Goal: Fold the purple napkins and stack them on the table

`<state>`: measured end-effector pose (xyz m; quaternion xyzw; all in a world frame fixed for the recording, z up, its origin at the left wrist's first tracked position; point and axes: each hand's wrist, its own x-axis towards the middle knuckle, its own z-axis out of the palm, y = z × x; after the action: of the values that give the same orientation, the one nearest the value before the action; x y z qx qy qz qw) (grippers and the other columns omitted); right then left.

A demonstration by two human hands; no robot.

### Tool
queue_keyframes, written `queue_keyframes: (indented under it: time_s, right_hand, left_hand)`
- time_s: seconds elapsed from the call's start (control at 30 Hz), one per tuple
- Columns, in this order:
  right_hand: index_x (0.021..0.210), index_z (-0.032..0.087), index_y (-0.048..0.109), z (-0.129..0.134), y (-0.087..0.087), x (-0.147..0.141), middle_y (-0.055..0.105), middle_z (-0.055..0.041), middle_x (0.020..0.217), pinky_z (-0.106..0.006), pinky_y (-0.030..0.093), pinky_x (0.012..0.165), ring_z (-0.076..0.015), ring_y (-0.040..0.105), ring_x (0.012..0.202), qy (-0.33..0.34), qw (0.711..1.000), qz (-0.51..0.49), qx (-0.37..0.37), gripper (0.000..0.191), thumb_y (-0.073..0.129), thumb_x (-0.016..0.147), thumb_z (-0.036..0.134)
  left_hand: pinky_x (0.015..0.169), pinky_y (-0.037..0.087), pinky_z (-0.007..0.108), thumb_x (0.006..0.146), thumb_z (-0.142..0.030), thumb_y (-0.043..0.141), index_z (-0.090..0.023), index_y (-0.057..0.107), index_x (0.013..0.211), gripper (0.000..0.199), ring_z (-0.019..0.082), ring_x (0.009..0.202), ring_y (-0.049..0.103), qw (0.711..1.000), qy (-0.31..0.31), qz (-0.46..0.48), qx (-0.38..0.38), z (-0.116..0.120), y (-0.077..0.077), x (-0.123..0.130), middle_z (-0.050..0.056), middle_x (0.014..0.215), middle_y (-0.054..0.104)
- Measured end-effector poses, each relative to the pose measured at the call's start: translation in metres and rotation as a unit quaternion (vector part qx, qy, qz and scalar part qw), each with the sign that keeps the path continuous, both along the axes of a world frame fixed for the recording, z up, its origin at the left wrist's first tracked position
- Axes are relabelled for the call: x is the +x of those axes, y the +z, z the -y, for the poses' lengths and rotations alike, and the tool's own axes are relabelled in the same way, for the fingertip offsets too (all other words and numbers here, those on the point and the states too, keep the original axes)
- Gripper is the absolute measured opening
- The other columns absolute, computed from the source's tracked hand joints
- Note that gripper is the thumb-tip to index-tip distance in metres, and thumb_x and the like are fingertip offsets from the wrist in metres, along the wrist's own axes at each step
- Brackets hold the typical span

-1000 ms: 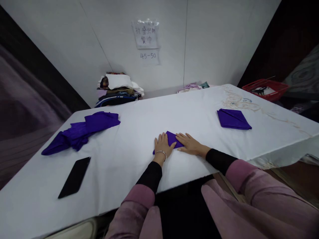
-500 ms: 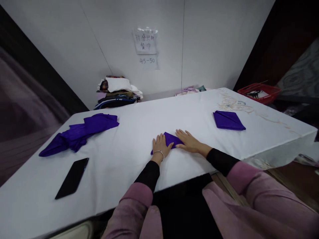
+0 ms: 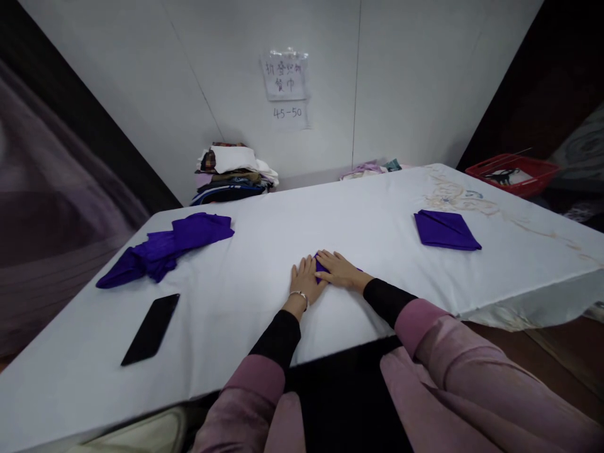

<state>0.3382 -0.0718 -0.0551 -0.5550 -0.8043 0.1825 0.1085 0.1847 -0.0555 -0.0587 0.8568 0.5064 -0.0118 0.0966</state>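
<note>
**Purple napkin (image 3: 320, 267) mostly covered on tabletop (image 3: 245, 283)**

Sits near the front edge. Left hand (image 3: 307, 281) flat at its left side, right hand (image 3: 338, 270) flat over it, fingers extended on both. Second folded napkin (image 3: 446, 230) farther right; bunched purple cloth (image 3: 165, 248) and black phone (image 3: 151, 329) left.

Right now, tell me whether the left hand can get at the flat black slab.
Likely yes: the left hand rests beside the right hand at the purple cloth, and only white tablecloth shows between it and the flat black slab.
</note>
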Motion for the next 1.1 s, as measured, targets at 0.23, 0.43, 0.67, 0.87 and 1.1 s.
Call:
queue_keyframes:
  time_s: [0.23,0.43,0.67,0.87,1.1]
  right_hand:
    - [0.144,0.013,0.021,0.000,-0.001,-0.001,0.017,-0.0119,0.150,-0.044,0.009,0.110,-0.0244,0.010,0.138,0.004,1.000,0.007,0.012,0.081,0.016,0.085,0.068]
    - [0.143,0.011,0.023,-0.005,-0.006,0.001,0.017,-0.0130,0.150,-0.045,0.009,0.110,-0.0248,0.010,0.138,0.003,1.000,0.009,0.010,0.082,0.018,0.085,0.068]
    - [0.143,0.015,0.025,-0.007,-0.009,0.003,0.017,-0.0110,0.150,-0.043,0.008,0.110,-0.0239,0.009,0.138,0.000,1.000,-0.004,0.004,0.078,0.018,0.086,0.066]
    - [0.143,0.015,0.026,-0.006,-0.009,0.003,0.019,-0.0110,0.150,-0.042,0.009,0.110,-0.0239,0.010,0.138,-0.004,1.000,-0.002,0.004,0.076,0.019,0.086,0.065]
    - [0.143,0.015,0.025,-0.008,-0.016,0.005,0.018,-0.0111,0.150,-0.044,0.009,0.110,-0.0249,0.011,0.138,-0.005,1.000,-0.005,0.007,0.077,0.021,0.085,0.066]
  left_hand:
    - [0.111,0.008,0.049,0.082,-0.065,0.020,-0.016,0.015,0.144,0.079,0.027,0.139,0.007,1.000,0.006,-0.025,0.016,0.017,-0.003,-0.036,0.009,0.152,0.011]
    - [0.111,0.007,0.051,0.083,-0.065,0.022,-0.015,0.020,0.143,0.078,0.025,0.139,0.012,1.000,0.023,0.006,0.019,0.029,-0.005,-0.061,0.008,0.151,0.018]
    - [0.097,0.037,0.038,0.089,-0.038,0.031,-0.019,0.064,0.103,0.040,0.021,0.109,0.053,0.966,0.115,0.220,0.073,0.021,-0.008,-0.081,0.007,0.111,0.065]
    - [0.080,0.047,0.031,0.077,-0.027,0.056,-0.020,0.064,0.102,0.027,0.016,0.085,0.059,0.931,0.109,0.342,0.068,0.024,-0.014,-0.091,0.004,0.095,0.067]
    - [0.082,0.046,0.030,0.075,-0.022,0.059,-0.021,0.065,0.101,0.027,0.017,0.086,0.057,0.950,0.105,0.286,0.069,0.022,-0.015,-0.081,0.002,0.089,0.066]
